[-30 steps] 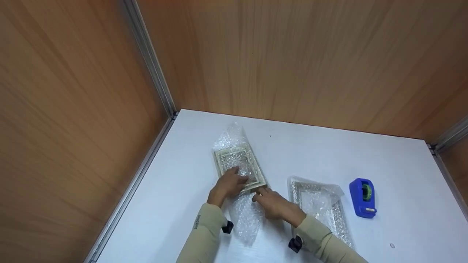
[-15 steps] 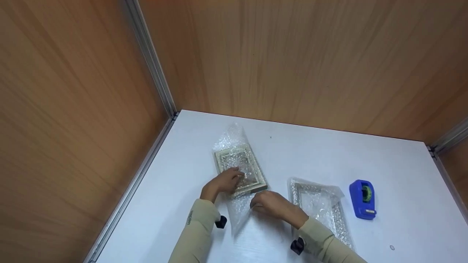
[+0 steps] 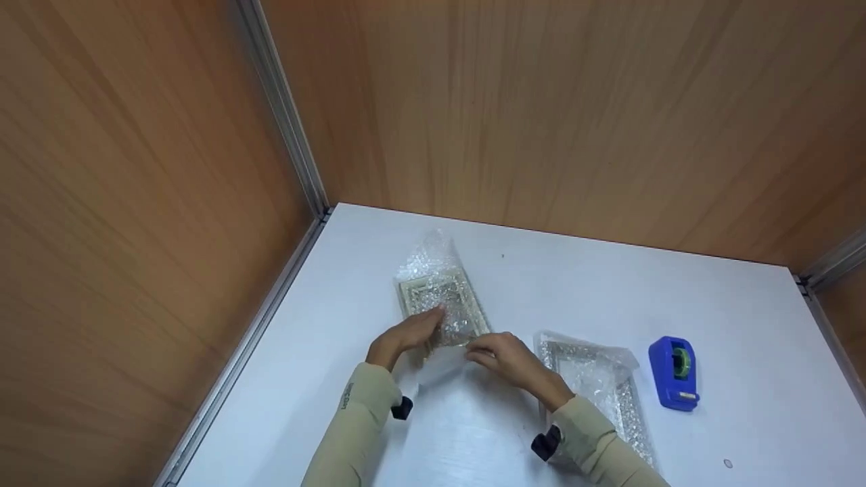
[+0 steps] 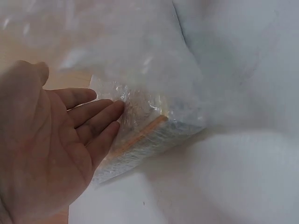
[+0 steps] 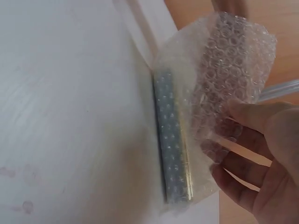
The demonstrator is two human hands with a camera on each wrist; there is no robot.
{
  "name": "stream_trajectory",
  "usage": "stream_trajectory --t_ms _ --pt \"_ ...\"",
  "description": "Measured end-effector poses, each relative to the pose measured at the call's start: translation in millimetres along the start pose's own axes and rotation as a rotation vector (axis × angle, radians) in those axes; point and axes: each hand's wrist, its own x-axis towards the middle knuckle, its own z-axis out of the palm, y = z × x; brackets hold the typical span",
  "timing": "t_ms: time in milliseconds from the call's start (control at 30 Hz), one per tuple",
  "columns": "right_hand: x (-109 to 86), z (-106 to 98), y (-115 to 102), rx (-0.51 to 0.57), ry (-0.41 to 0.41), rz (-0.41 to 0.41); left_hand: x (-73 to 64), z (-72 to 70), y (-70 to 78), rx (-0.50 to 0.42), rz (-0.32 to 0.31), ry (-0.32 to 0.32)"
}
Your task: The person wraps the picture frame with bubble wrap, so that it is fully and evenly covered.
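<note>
A picture frame (image 3: 423, 291) lies at a slant on the white table, wrapped in bubble wrap (image 3: 430, 251) that spreads out past its far end. My left hand (image 3: 404, 334) rests on the left side of the wrapped frame; in the left wrist view its fingers (image 4: 100, 116) are straight against the wrap. My right hand (image 3: 512, 364) is at the frame's near right corner. The right wrist view shows it pinching a raised flap of the wrap (image 5: 229, 56) between thumb and fingers. Along the frame's edge (image 5: 170, 135), the wrap covers the side.
A second, larger bubble-wrapped frame (image 3: 587, 380) lies to the right, beside my right forearm. Farther right stands a blue tape dispenser (image 3: 666, 385) with a green roll. Wood panels (image 3: 541, 122) border the table at the back and left.
My right hand has taken the near flap of bubble wrap and lifted it from the table, up over the frame's near edge. The left hand has shifted slightly left, with its fingers straighter.
</note>
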Motion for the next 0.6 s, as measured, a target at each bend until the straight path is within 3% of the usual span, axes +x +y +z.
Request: stream_trajectory --t_ms 333,600 --pt "18.8 15.0 4.4 -0.026 0.261 0.130 -1.3 -4.7 1.6 -0.084 0.057 -0.039" --pt "34.9 28.2 11.3 -0.038 0.323 0.236 2.3 -9.5 1.5 -0.173 0.003 -0.025"
